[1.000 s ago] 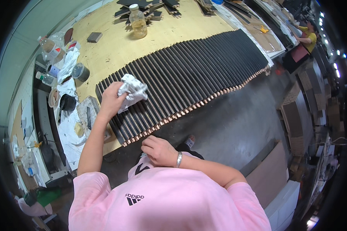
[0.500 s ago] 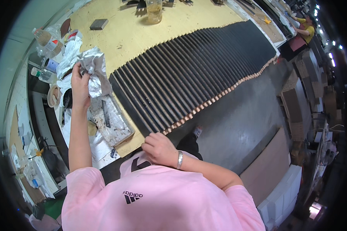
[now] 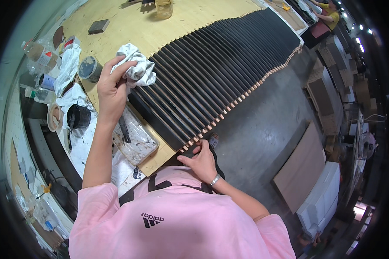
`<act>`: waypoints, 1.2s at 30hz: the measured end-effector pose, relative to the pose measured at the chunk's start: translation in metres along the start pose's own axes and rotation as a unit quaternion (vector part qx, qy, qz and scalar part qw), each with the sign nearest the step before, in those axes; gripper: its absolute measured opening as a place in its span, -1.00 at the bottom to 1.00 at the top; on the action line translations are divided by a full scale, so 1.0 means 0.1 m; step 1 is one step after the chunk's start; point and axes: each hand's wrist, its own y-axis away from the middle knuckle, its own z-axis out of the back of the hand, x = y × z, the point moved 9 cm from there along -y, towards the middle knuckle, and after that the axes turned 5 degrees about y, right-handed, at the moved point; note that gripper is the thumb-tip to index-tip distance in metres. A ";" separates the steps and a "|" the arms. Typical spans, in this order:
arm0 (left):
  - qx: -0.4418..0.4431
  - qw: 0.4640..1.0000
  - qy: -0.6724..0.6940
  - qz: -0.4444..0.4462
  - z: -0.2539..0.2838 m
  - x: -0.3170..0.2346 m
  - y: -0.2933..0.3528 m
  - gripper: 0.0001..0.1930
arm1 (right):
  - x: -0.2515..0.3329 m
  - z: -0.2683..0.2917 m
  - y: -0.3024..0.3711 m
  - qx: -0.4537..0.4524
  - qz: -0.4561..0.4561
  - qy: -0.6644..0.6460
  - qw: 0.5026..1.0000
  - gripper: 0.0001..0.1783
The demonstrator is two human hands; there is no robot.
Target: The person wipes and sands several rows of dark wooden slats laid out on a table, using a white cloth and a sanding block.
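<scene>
We list: strips [image 3: 216, 64], tops dark, near ends [image 3: 233, 105] pale, remaining work unclear; tabletop [image 3: 125, 39] beneath; left hand [image 3: 110, 90], grip pinching white cloth [image 3: 139, 71]; right hand [image 3: 203, 163], grip loosely spread.

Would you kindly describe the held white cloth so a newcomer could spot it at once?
On the pale yellow table, find the row of black strips. At its left end, the left hand holds the crumpled white cloth; the white cloth farther left lies unheld.
</scene>
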 end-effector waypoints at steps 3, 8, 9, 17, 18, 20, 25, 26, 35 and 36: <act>0.019 0.997 -0.069 0.004 -0.10 0.29 -0.07 -0.53 | 0.05 -0.06 -0.03 0.017 -0.016 0.021 0.999 -0.12; 0.059 0.955 -0.292 -0.012 -0.19 0.32 0.01 -0.56 | 0.07 -0.17 -0.07 0.041 -0.026 0.035 0.998 -0.13; 0.032 0.957 -0.286 -0.030 -0.09 0.20 0.01 -0.55 | 0.09 -0.16 -0.08 0.020 -0.005 0.001 1.000 -0.15; -0.007 0.977 -0.198 0.075 0.88 0.19 0.64 -0.74 | -0.21 -0.33 -0.22 0.002 0.005 -0.087 0.996 -0.30; -0.028 0.977 -0.182 0.103 1.01 0.27 0.76 -0.77 | -0.22 -0.34 -0.22 0.009 0.006 -0.103 0.995 -0.31; -0.056 0.971 -0.177 0.147 1.24 0.37 0.99 -0.83 | -0.16 -0.35 -0.21 0.020 0.023 -0.181 0.983 -0.40; 0.021 0.925 -0.278 0.260 1.33 0.48 1.47 -0.80 | -0.14 -0.33 -0.22 0.046 0.020 -0.131 0.990 -0.49; 0.065 0.901 -0.317 0.288 1.28 0.50 1.57 -0.75 | -0.14 -0.33 -0.23 0.049 0.022 -0.129 0.990 -0.49; 0.096 0.857 -0.352 0.363 1.24 0.75 1.95 -0.53 | -0.16 -0.34 -0.15 0.172 0.030 0.012 0.985 -0.58; 0.058 0.871 -0.326 0.362 1.35 0.76 1.96 -0.56 | -0.13 -0.32 -0.08 0.202 0.033 0.055 0.977 -0.59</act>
